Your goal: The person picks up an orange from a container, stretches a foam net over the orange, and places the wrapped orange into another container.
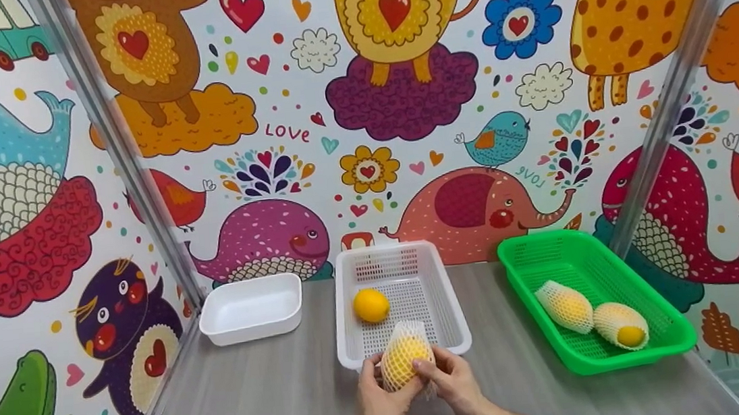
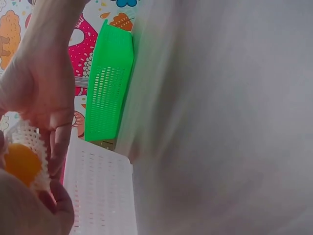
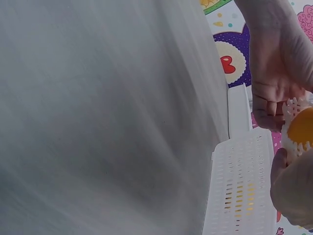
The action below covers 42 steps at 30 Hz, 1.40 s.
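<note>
Both hands hold an orange in a white foam net (image 1: 406,361) over the near rim of the white basket (image 1: 457,307). My left hand (image 1: 383,406) curls round it from the left. From the right, my right hand (image 1: 458,385) grips it, its thumb on the net's side. Orange peel (image 2: 22,164) shows bare through the net's open end in the left wrist view. Inside the white basket lies an orange (image 1: 371,305) without a net. Two more netted fruits, one pointed (image 1: 565,307) and one with bare peel showing (image 1: 622,327), lie in the green basket (image 1: 667,341).
To the left of the white basket stands a small white tray (image 1: 250,308). The green basket is at the right, by a metal post (image 1: 653,126). Walls with cartoon animals close off the back and sides of the grey table (image 1: 252,395).
</note>
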Tool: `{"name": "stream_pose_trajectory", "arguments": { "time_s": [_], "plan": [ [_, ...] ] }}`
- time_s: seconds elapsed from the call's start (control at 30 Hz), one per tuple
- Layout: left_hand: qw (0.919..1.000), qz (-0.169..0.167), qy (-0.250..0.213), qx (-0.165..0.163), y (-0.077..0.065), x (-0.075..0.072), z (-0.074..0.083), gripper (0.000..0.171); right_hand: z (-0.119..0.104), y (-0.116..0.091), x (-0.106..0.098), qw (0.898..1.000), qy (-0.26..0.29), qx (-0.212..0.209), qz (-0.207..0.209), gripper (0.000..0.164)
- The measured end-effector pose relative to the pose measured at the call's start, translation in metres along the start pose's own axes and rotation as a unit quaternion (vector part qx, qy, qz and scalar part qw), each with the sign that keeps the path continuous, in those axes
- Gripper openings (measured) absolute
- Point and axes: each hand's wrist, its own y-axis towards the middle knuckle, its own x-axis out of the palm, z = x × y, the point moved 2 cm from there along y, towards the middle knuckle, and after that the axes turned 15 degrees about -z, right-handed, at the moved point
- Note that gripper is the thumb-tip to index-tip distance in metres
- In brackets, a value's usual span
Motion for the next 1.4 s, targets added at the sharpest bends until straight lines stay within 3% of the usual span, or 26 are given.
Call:
{"name": "stream_pose_trajectory", "arguments": {
  "time_s": [0.2,0.5,0.67,0.87,1.07,1.4],
  "plan": [
    [0.9978,0.042,0.05,0.015,-0.003,0.01,0.005,0.081,0.001,0.001,-0.001,1.0,-0.006,0.008,0.008,0.05],
    [0.9962,0.032,0.077,-0.022,-0.003,0.019,0.005,0.086,0.001,0.0,-0.005,1.0,0.005,-0.002,-0.007,0.061],
    [0.9988,-0.002,0.045,-0.017,-0.002,0.02,0.005,0.085,-0.001,0.0,-0.01,1.0,-0.01,0.007,0.009,0.062],
    [0.9984,-0.054,0.017,-0.002,-0.001,0.021,0.005,0.083,-0.006,-0.004,-0.018,0.999,-0.017,-0.014,0.032,0.057],
    [0.9957,-0.091,0.018,-0.002,0.0,0.024,0.005,0.081,-0.011,-0.005,-0.026,0.998,-0.034,-0.017,0.054,0.061],
    [0.9894,-0.14,0.032,0.021,-0.001,0.032,0.003,0.062,-0.028,-0.005,-0.048,0.989,-0.052,-0.017,0.138,0.054]
  ]
}}
